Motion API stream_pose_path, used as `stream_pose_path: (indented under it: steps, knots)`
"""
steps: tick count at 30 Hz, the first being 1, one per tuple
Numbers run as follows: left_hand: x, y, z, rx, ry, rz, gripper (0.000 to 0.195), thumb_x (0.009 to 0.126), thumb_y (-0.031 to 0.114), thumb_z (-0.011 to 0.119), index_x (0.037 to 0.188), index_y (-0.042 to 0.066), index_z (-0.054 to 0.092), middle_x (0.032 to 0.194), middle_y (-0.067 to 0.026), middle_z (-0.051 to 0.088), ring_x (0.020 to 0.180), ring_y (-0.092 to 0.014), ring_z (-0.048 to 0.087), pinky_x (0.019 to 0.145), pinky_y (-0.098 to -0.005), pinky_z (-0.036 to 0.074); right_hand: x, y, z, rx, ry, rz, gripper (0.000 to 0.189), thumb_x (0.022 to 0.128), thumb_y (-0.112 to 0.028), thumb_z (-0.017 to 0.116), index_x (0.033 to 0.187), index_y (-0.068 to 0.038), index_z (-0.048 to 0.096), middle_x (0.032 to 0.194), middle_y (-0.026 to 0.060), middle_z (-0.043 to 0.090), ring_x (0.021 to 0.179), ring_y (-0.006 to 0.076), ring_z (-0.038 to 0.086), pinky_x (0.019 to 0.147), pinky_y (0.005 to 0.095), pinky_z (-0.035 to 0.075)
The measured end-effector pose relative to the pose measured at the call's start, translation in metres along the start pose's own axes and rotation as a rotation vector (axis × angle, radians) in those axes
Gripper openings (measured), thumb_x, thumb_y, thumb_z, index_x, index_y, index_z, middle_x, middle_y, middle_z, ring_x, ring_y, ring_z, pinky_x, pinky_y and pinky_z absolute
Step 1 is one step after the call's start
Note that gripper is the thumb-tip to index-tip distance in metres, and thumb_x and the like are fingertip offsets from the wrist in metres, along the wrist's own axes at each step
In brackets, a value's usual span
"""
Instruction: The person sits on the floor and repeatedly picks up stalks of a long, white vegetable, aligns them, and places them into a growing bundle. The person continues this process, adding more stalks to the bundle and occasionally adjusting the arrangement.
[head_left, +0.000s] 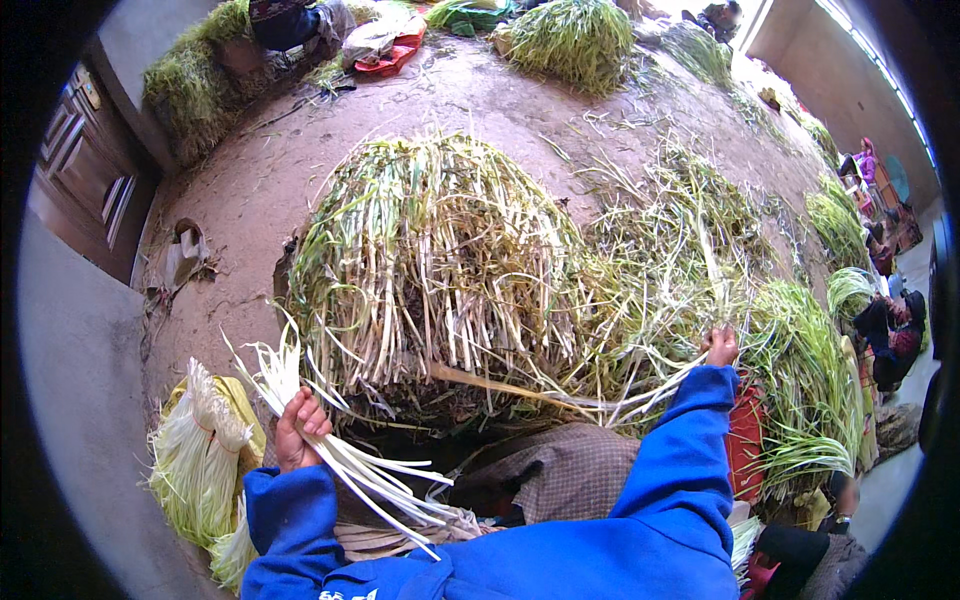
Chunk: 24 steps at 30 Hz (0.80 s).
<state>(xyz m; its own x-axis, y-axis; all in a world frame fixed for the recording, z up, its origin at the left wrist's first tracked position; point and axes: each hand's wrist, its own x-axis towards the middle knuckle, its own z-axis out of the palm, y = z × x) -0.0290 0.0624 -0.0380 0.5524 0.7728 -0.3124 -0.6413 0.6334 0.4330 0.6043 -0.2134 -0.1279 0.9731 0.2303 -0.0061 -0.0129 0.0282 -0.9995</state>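
Note:
My left hand (301, 429) grips a bunch of long, white, chive-like stalks (367, 466), their ends fanning out above the fist and trailing down toward my lap. Farther right, my right hand (721, 346) is closed on several thin pale stalks (670, 386) beside a loose heap of leaf scraps (667, 225). Between my hands stands a large mound of untrimmed stalks (450, 262) with green and browned leaves. A thin wooden strip (510, 386) lies across its near side. Checked cloth (574, 465) covers my lap.
Tied bundles of cleaned pale stalks (199, 457) rest at my left beside a yellow sack (244, 409). Another green pile (806, 375) stands at right near a red object (744, 446). Other people (896, 330) sit along the right. A brown door (97, 176) is at left.

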Motion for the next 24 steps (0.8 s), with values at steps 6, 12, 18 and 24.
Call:
stream_pose_path:
  steps: [6, 12, 18, 24]
  knots:
    - [-0.003, -0.003, 0.003, 0.003, 0.042, -0.005, 0.014, 0.087, 0.018, 0.046, 0.091, 0.006, 0.051, 0.057, 0.0033, 0.042, 0.046, -0.008, 0.041, 0.045, -0.0235, 0.038, -0.049, -0.049, 0.111, -1.56, -0.558, -0.394, 0.042, 0.079, -0.032, 0.055, 0.108, -0.002, 0.051, 0.101, 0.0202, 0.053, 0.096, 0.029, 0.052, 0.083, 0.0371, 0.04]
    - [0.001, -0.003, 0.004, 0.027, 0.06, -0.015, 0.01, 0.085, 0.016, 0.048, 0.089, 0.007, 0.05, 0.057, 0.0036, 0.041, 0.046, -0.008, 0.04, 0.045, -0.0235, 0.037, -0.129, -0.112, 0.319, -0.732, -0.973, -0.358, 0.041, 0.078, -0.033, 0.058, 0.102, -0.001, 0.053, 0.095, 0.018, 0.057, 0.082, 0.03, 0.058, 0.075, 0.0352, 0.046]
    - [0.004, -0.001, 0.004, 0.036, 0.098, 0.0, 0.013, 0.085, 0.016, 0.047, 0.092, 0.006, 0.051, 0.057, 0.0032, 0.041, 0.045, -0.008, 0.04, 0.045, -0.0238, 0.037, -0.172, -0.104, 0.376, -1.246, -0.864, -0.466, 0.04, 0.074, -0.028, 0.059, 0.103, -0.001, 0.05, 0.099, 0.0193, 0.053, 0.094, 0.0289, 0.054, 0.081, 0.0373, 0.042]
    - [-0.002, 0.005, 0.005, 0.066, 0.118, 0.025, 0.01, 0.083, 0.016, 0.051, 0.089, 0.008, 0.049, 0.057, 0.0035, 0.041, 0.045, -0.007, 0.04, 0.044, -0.0227, 0.036, -0.125, -0.123, 0.313, -0.112, -0.686, -0.097, 0.034, 0.074, -0.008, 0.054, 0.105, 0.003, 0.051, 0.08, 0.009, 0.06, 0.067, 0.0133, 0.058, 0.056, 0.0231, 0.046]
